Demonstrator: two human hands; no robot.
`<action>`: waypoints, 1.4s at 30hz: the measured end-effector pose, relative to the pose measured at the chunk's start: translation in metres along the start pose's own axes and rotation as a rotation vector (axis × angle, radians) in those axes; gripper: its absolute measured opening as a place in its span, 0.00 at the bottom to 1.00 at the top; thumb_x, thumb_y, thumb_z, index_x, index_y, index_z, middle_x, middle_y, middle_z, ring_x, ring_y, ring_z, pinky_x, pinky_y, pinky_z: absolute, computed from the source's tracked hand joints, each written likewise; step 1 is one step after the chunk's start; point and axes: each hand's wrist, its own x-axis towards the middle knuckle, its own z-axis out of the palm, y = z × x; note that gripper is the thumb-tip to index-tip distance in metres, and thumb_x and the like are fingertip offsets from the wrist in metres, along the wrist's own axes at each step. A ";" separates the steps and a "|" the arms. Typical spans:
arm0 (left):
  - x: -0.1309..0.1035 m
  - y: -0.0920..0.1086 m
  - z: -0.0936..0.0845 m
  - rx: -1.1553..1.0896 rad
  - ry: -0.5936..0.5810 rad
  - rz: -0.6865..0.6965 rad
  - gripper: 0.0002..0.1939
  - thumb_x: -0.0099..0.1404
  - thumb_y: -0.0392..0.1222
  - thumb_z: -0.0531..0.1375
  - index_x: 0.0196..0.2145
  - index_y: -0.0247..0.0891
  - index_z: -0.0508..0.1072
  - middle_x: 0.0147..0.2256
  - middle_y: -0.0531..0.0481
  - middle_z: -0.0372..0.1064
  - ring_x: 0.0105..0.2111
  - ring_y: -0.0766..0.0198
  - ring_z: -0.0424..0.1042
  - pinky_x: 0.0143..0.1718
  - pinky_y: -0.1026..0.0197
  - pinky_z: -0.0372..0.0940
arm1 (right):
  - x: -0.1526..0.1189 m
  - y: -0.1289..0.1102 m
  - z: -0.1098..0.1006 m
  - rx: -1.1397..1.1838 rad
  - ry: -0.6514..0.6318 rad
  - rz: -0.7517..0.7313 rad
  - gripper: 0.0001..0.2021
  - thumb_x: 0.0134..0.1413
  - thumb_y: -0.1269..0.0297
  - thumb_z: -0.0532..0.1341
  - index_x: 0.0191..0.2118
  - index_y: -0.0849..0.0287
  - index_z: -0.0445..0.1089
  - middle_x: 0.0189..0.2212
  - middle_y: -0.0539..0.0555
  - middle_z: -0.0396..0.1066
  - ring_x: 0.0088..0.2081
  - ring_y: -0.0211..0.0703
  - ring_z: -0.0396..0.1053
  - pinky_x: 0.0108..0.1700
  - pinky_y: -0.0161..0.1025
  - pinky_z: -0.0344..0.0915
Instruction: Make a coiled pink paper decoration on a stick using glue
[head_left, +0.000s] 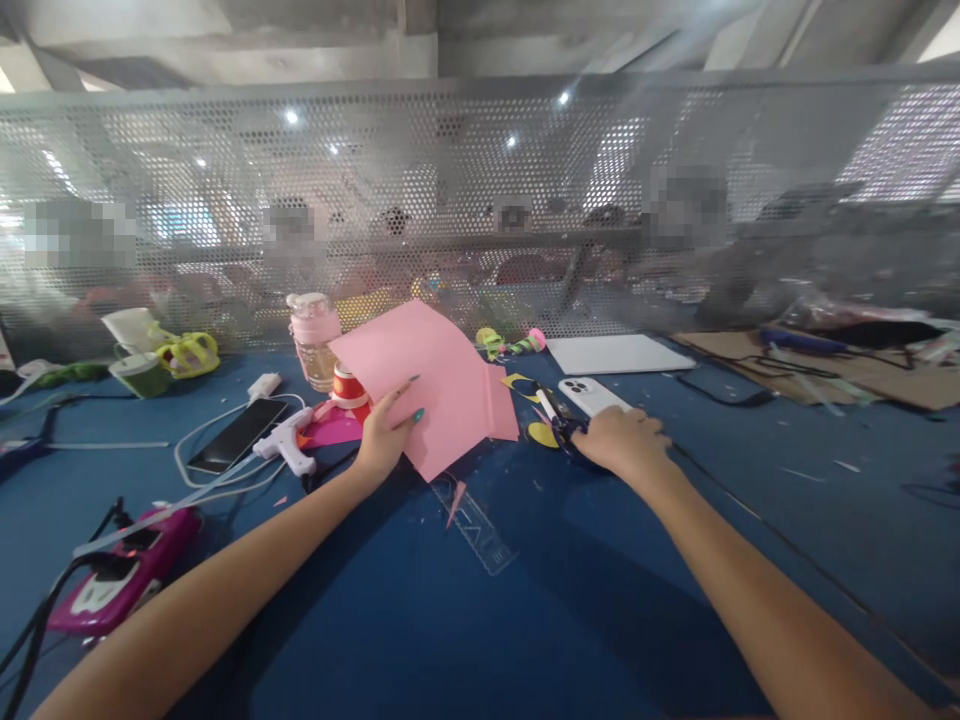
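Note:
My left hand (386, 435) grips a folded pink sheet of paper (431, 385) by its lower left edge and holds it tilted above the blue table (525, 600). My right hand (622, 440) rests on the table to the right, closed over dark scissors (564, 432) next to a white pen (546, 403) and yellow paper cut-outs (541, 434). A white phone (592, 395) lies face down just beyond that hand. A clear plastic ruler (472, 520) lies flat between my forearms.
A white glue gun (289, 445), a black phone (236, 437) with white cable, a pink bottle (313, 340) and red tape (346, 385) lie left of the paper. A magenta power strip (124, 580) sits near left. A perforated metal screen (480, 200) borders the back; cardboard (840, 365) lies far right.

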 end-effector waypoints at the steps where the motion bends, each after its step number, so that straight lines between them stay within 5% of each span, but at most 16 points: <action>1: 0.001 0.001 -0.001 -0.006 0.002 -0.002 0.26 0.49 0.40 0.64 0.47 0.38 0.68 0.50 0.45 0.66 0.52 0.55 0.63 0.55 0.50 0.55 | 0.003 0.003 0.001 -0.033 -0.042 -0.002 0.29 0.44 0.57 0.59 0.50 0.74 0.61 0.52 0.80 0.55 0.53 0.70 0.56 0.47 0.58 0.57; 8: 0.003 0.015 -0.003 -0.042 0.030 0.061 0.29 0.48 0.43 0.65 0.49 0.39 0.66 0.52 0.45 0.63 0.54 0.55 0.60 0.55 0.53 0.56 | 0.019 0.018 -0.003 -0.104 -0.060 -0.049 0.39 0.39 0.46 0.58 0.52 0.74 0.59 0.52 0.78 0.55 0.54 0.68 0.55 0.43 0.49 0.62; 14: 0.003 0.020 -0.002 -0.006 0.005 0.122 0.25 0.51 0.42 0.64 0.48 0.40 0.68 0.52 0.46 0.63 0.54 0.55 0.59 0.56 0.53 0.54 | 0.023 0.020 0.002 -0.111 -0.239 -0.250 0.27 0.41 0.50 0.57 0.43 0.69 0.68 0.41 0.70 0.69 0.43 0.60 0.68 0.37 0.44 0.63; 19: 0.005 0.021 -0.003 0.003 0.027 0.150 0.26 0.51 0.42 0.64 0.49 0.41 0.67 0.51 0.46 0.64 0.55 0.55 0.58 0.57 0.51 0.53 | 0.020 0.014 0.011 0.015 -0.158 -0.251 0.27 0.39 0.55 0.60 0.42 0.73 0.67 0.39 0.73 0.70 0.40 0.62 0.70 0.32 0.42 0.63; 26: 0.005 0.031 -0.003 -0.084 0.080 0.158 0.27 0.51 0.41 0.64 0.50 0.44 0.66 0.54 0.49 0.60 0.55 0.55 0.57 0.57 0.49 0.53 | 0.012 0.004 0.014 0.297 -0.010 -0.295 0.10 0.43 0.61 0.57 0.29 0.64 0.68 0.31 0.70 0.71 0.41 0.64 0.68 0.36 0.47 0.62; 30: 0.010 0.039 -0.005 -0.096 0.104 0.157 0.27 0.52 0.40 0.63 0.50 0.45 0.65 0.55 0.50 0.60 0.55 0.56 0.57 0.56 0.50 0.55 | 0.000 -0.011 0.016 0.556 -0.016 -0.356 0.11 0.48 0.57 0.52 0.30 0.59 0.64 0.23 0.57 0.70 0.32 0.52 0.71 0.31 0.42 0.64; 32: 0.014 0.042 -0.007 -0.096 0.121 0.182 0.28 0.52 0.41 0.63 0.51 0.46 0.64 0.54 0.50 0.60 0.54 0.56 0.58 0.56 0.50 0.55 | -0.010 -0.020 0.016 0.782 -0.088 -0.425 0.12 0.48 0.53 0.52 0.30 0.57 0.62 0.21 0.52 0.67 0.25 0.45 0.69 0.26 0.39 0.63; 36: 0.019 0.048 -0.011 -0.085 0.142 0.226 0.29 0.52 0.42 0.64 0.52 0.46 0.64 0.54 0.50 0.60 0.54 0.57 0.59 0.56 0.52 0.55 | -0.032 -0.028 0.018 1.523 -0.509 -0.605 0.16 0.38 0.51 0.62 0.26 0.56 0.58 0.16 0.44 0.60 0.16 0.34 0.59 0.19 0.35 0.59; 39: 0.019 0.052 -0.012 -0.099 0.151 0.200 0.28 0.52 0.42 0.64 0.52 0.46 0.64 0.55 0.50 0.60 0.54 0.56 0.60 0.55 0.52 0.57 | -0.041 -0.028 0.025 1.547 -0.715 -0.620 0.21 0.33 0.46 0.65 0.25 0.55 0.58 0.15 0.42 0.56 0.13 0.30 0.52 0.14 0.31 0.51; 42: 0.017 0.055 -0.011 -0.100 0.159 0.199 0.28 0.51 0.41 0.64 0.51 0.46 0.65 0.55 0.51 0.60 0.54 0.56 0.59 0.55 0.52 0.57 | -0.045 -0.027 0.036 1.495 -0.756 -0.660 0.25 0.32 0.39 0.63 0.28 0.56 0.60 0.17 0.42 0.56 0.13 0.28 0.48 0.13 0.29 0.46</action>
